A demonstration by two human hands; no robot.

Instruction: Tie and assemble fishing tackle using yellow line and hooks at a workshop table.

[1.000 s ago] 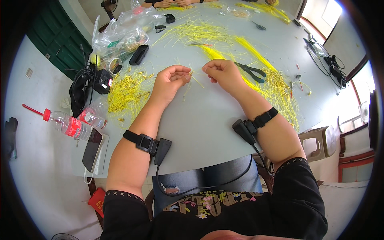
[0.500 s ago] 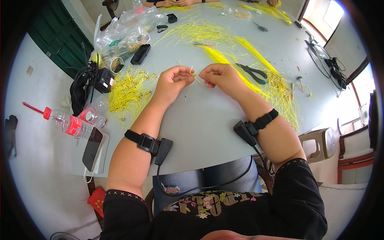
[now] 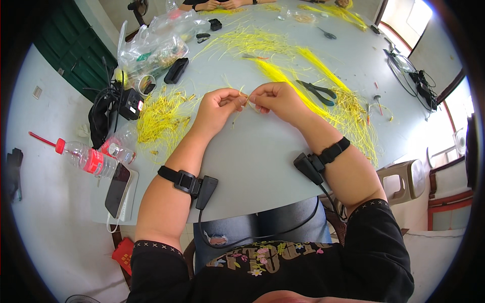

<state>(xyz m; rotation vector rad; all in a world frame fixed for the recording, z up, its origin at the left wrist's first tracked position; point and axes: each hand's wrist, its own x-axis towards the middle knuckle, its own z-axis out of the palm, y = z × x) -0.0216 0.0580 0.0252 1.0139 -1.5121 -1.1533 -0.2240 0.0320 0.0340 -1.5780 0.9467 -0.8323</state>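
Over the middle of the table, my left hand (image 3: pixel 221 108) and my right hand (image 3: pixel 279 100) meet fingertip to fingertip. Both pinch a thin yellow strand (image 3: pixel 235 117), one loose end of which hangs below the left fingers. What the strand forms between the fingertips is too small to make out. A tangled heap of yellow strands (image 3: pixel 162 120) with brownish ends lies left of my left hand. Beyond my right hand runs a long straight bundle of yellow strands (image 3: pixel 283 76). Pliers with dark handles (image 3: pixel 318 92) rest across the strands right of it.
Plastic bags (image 3: pixel 151 48), a black case (image 3: pixel 177 70), a tape roll (image 3: pixel 146 85) and a black box (image 3: pixel 131 102) stand at the left. A bottle (image 3: pixel 88 157) and a phone (image 3: pixel 117 187) line the left edge. Scissors (image 3: pixel 327 34) lie far off; another person's hands (image 3: pixel 232 4) show beyond.
My fingertips have come closer together, now touching around the strand. The left hand has shifted slightly right and nearer; the small loop that stood above its fingers no longer shows.
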